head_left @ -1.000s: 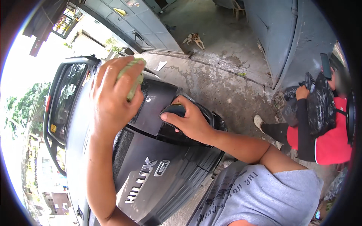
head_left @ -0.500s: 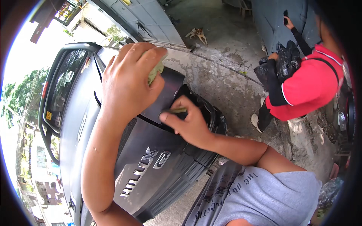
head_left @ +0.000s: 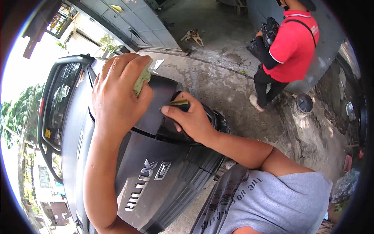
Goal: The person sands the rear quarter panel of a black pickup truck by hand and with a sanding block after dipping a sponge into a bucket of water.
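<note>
My left hand presses a pale green cloth against the dark film panel on the rear of a grey pickup truck. My right hand grips a small flat tool, its edge laid on the same dark panel just right of the cloth. Both forearms reach up from the lower edge. The tailgate with chrome lettering shows below my hands.
A person in a red shirt stands on the concrete at the upper right, holding a black bag. A dog lies near a grey metal gate. A round dark bucket sits by the wall.
The person in red has stood up and moved left across the concrete. My left hand with the cloth has slid slightly along the panel; my right hand stays on the tool.
</note>
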`<state>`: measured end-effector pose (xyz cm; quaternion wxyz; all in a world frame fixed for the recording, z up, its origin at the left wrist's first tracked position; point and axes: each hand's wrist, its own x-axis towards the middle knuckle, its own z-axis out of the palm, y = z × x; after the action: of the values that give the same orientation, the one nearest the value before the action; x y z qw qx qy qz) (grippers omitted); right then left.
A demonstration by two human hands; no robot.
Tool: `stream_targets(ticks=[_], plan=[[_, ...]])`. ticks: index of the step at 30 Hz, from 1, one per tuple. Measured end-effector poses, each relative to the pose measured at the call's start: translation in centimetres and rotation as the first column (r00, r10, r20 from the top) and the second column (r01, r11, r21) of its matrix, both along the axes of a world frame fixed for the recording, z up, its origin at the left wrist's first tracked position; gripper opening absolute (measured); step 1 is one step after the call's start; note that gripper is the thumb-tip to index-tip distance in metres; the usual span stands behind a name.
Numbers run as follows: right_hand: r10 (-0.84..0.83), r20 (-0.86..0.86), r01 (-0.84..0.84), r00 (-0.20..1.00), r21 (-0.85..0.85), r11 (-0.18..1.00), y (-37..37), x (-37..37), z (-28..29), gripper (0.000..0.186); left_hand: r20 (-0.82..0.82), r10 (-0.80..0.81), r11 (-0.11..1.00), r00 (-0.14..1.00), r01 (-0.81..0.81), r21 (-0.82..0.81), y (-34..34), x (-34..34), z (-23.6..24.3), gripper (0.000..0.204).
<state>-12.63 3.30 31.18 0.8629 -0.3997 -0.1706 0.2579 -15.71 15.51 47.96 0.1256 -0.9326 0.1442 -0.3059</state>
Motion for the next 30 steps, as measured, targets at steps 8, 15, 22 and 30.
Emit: stream_targets(ticks=[8,15,22,30], plan=[[-0.099,-0.106,0.098,0.989,-0.009,0.995,0.1,4.3,-0.4,0.024,-0.011,0.011,1.0,1.0,-0.011,0.026,0.0,0.2,0.2,0.043],[-0.006,-0.09,0.004,0.996,-0.032,0.999,-0.1,7.0,-1.8,0.03,-0.024,0.009,1.0,1.0,-0.01,-0.001,-0.4,0.6,-0.1,0.044],[0.117,-0.15,-0.141,0.982,-0.16,0.977,-3.0,8.5,-7.5,0.042,-0.164,0.084,0.996,0.983,-0.076,0.05,-1.8,0.3,1.5,0.05],[0.317,-0.035,-0.316,0.948,-0.235,0.919,-7.8,11.5,-11.7,0.053,-0.346,0.213,0.975,0.914,-0.177,0.133,-2.5,1.6,2.2,0.049]])
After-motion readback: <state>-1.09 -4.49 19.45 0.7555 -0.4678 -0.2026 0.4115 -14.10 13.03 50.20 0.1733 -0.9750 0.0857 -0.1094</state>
